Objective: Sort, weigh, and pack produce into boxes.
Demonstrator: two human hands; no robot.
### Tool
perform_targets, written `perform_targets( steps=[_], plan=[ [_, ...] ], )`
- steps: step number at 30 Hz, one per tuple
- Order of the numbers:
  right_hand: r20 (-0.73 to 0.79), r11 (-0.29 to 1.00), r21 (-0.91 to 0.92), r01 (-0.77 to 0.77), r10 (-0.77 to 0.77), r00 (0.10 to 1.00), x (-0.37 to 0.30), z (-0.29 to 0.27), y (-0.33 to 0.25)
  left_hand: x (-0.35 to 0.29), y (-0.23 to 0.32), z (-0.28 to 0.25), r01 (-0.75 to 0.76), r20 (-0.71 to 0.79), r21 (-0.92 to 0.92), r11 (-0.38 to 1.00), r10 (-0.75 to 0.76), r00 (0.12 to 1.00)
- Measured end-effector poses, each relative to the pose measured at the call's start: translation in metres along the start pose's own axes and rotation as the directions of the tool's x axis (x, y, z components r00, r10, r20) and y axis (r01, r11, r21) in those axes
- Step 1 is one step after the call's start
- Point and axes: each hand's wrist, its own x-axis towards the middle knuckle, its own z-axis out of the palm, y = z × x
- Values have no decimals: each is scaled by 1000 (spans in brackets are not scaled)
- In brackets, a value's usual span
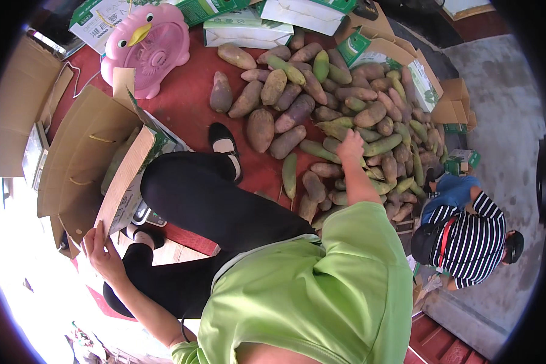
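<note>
My left hand (102, 253) is closed on the lower corner of an open cardboard box's flap (127, 173), thumb and fingers at its edge. The box (79, 139) stands beside my left leg, its inside mostly in shadow. My right hand (350, 147) reaches into a big pile of long, thick root vegetables (388, 142), some green, some purplish brown. Its fingers are bent down among them; what they hold, if anything, is hidden. A green root (289, 173) lies near my foot, and a brown one (260, 130) lies farther left.
A pink bird-faced fan (145, 48) stands at the far left. Printed cartons (247, 31) line the far side, and an open carton (406, 60) sits behind the pile. A person in a striped shirt (473, 242) bends at the right. Red floor covering (188, 109) lies underfoot.
</note>
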Motion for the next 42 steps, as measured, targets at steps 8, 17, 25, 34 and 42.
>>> perform_targets(
  steps=[8,17,25,34,42],
  plan=[
    [168,995,-72,-70,82,982,10,2,39,0,7,0,17,12,60,998,-18,1000],
    [132,965,-40,-260,263,956,13,6,35,6,13,2,38,-4,94,995,-38,999],
    [163,985,-16,-173,174,971,18,37,52,7,17,-11,119,38,88,989,-123,992],
    [715,103,698,-709,-48,697,-31,57,1,6,15,-15,22,-29,-68,997,-24,999],
    [204,76,977,-199,-613,763,-58,-91,-131,6,9,-20,-30,-31,-57,998,28,999]
  ],
)
